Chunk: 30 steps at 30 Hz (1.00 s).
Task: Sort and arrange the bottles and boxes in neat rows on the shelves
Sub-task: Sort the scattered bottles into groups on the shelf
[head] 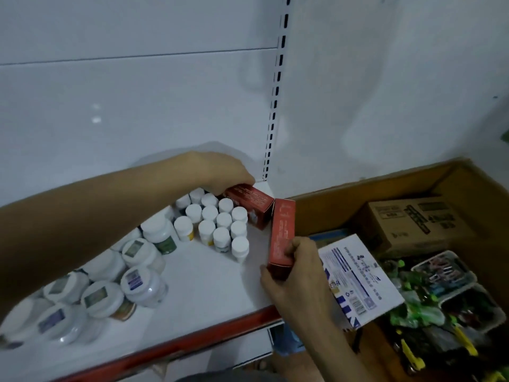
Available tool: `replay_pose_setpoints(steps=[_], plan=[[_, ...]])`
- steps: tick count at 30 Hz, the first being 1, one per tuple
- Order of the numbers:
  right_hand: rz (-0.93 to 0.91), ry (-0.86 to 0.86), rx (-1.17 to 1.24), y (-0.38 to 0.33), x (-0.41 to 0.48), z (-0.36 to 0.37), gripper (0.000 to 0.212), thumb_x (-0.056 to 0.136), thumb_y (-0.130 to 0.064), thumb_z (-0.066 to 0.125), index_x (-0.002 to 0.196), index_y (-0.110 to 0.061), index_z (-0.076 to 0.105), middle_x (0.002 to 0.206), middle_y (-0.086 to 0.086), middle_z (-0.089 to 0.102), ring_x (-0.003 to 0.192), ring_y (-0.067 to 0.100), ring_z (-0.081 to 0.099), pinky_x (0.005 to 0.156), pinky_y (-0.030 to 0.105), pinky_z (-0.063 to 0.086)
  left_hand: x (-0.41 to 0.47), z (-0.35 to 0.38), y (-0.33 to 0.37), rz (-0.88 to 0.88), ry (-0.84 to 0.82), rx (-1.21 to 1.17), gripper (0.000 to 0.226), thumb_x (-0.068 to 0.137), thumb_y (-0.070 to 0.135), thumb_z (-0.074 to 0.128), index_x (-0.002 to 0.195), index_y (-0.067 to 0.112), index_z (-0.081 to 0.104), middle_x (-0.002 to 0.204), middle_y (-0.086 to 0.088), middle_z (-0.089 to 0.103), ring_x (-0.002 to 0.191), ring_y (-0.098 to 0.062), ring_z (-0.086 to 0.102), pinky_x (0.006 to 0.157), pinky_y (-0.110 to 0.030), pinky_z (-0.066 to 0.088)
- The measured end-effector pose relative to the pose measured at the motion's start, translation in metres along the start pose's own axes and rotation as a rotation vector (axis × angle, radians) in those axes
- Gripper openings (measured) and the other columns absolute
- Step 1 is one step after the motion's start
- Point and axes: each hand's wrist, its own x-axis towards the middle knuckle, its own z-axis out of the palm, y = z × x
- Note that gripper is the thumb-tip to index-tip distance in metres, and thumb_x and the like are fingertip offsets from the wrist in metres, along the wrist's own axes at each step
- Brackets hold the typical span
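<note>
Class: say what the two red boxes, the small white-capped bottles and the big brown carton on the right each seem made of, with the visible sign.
Rear red box and front red box: likely printed cardboard, slight sheen; sharp folded edges. Small bottles: probably plastic, smooth white caps with soft highlights. Brown carton: apparently corrugated cardboard, matt brown, folded flap.

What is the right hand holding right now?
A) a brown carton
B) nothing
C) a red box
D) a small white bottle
C: the right hand has its fingers curled round a red box at the right edge of the shelf.
</note>
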Motion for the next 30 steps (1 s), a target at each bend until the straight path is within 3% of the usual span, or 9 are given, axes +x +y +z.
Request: replay_pose_setpoints(steps=[2,5,7,10,13,16,23,27,30], plan=[[-0.058,-0.065,0.043,-0.001,0.002,-0.003,0.054,0.076,-0.047,0.081,0.105,-0.038,0.036,0.104,-0.011,0.044,0.088,0.008,0.049,0.067,0.015,0.044,-0.012,0.005,-0.003,-0.141,-0.008,-0.153,0.039,0.089,0.009,0.066,0.122,0.027,0.054,0.102,0.007,0.058,0.099,-0.018,0.058,0.079,-0.033,0.045],[-0.158,-0.027,0.047,0.0,0.014,-0.014,0.044,0.08,-0.057,0.068,0.106,-0.026,0.05,0.113,-0.006,0.04,0.101,0.013,0.045,0.086,0.008,0.036,-0.04,0.009,0.002,-0.28,0.071,-0.382,0.066,0.088,0.001,0.059,0.146,0.029,0.042,0.135,0.001,0.053,0.122,-0.023,0.053,0.097,-0.044,0.048],[-0.272,0.019,-0.016,-0.001,0.03,-0.023,0.041,0.084,-0.053,0.065,0.107,-0.021,0.06,0.12,0.0,0.046,0.113,0.02,0.044,0.096,0.017,0.033,-0.062,0.005,0.011,-0.344,0.229,-0.413,0.06,0.086,0.0,0.055,0.14,0.026,0.049,0.133,-0.001,0.054,0.122,-0.025,0.052,0.094,-0.046,0.048],[-0.478,-0.081,-0.224,-0.014,0.058,-0.026,0.039,0.085,-0.053,0.062,0.115,-0.028,0.065,0.121,-0.003,0.06,0.126,0.026,0.043,0.101,0.045,0.035,-0.095,0.011,0.037,-0.364,0.356,-0.421,0.025,0.088,0.017,0.063,0.112,0.024,0.066,0.107,0.003,0.062,0.103,-0.021,0.055,0.079,-0.038,0.047],[-0.559,-0.257,-0.417,-0.033,0.071,-0.014,0.037,0.084,-0.062,0.056,0.106,-0.034,0.065,0.108,-0.012,0.066,0.126,0.026,0.044,0.106,0.055,0.03,-0.109,0.023,0.069,-0.414,0.229,-0.335,0.024,0.091,0.04,0.065,0.111,0.025,0.067,0.106,0.005,0.063,0.104,-0.021,0.056,0.08,-0.038,0.047],[-0.511,-0.318,-0.502,-0.043,0.071,-0.002,0.033,0.08,-0.061,0.061,0.093,-0.03,0.062,0.096,-0.011,0.069,0.12,0.027,0.047,0.105,0.06,0.032,-0.108,0.035,0.085,-0.583,0.085,-0.169,0.03,0.091,0.044,0.062,0.112,0.022,0.061,0.11,0.001,0.062,0.109,-0.024,0.055,0.082,-0.038,0.046],[-0.449,-0.307,-0.399,-0.05,0.071,-0.009,0.029,0.073,-0.047,0.08,0.09,-0.031,0.062,0.095,-0.01,0.069,0.119,0.024,0.048,0.104,0.054,0.029,-0.105,0.05,0.089,-0.689,0.096,-0.236,0.033,0.09,0.03,0.07,0.115,0.024,0.05,0.111,0.004,0.062,0.107,-0.022,0.052,0.082,-0.036,0.04],[-0.433,-0.254,-0.144,-0.06,0.075,-0.022,0.033,0.083,-0.041,0.076,0.11,-0.029,0.06,0.107,-0.01,0.065,0.11,0.018,0.049,0.094,0.042,0.038,-0.138,0.05,0.091,-0.699,0.476,-0.558,0.031,0.085,0.029,0.075,0.112,0.025,0.061,0.102,0.006,0.062,0.096,-0.02,0.054,0.076,-0.036,0.041],[-0.411,-0.237,0.157,-0.078,0.077,-0.02,0.032,0.099,-0.031,0.062,0.129,-0.022,0.058,0.11,-0.009,0.058,0.097,0.006,0.054,0.081,0.017,0.045,-0.169,0.048,0.103,-0.8,0.758,-0.759,0.032,0.086,0.027,0.078,0.115,0.023,0.065,0.102,0.009,0.06,0.088,-0.011,0.053,0.08,-0.031,0.043]])
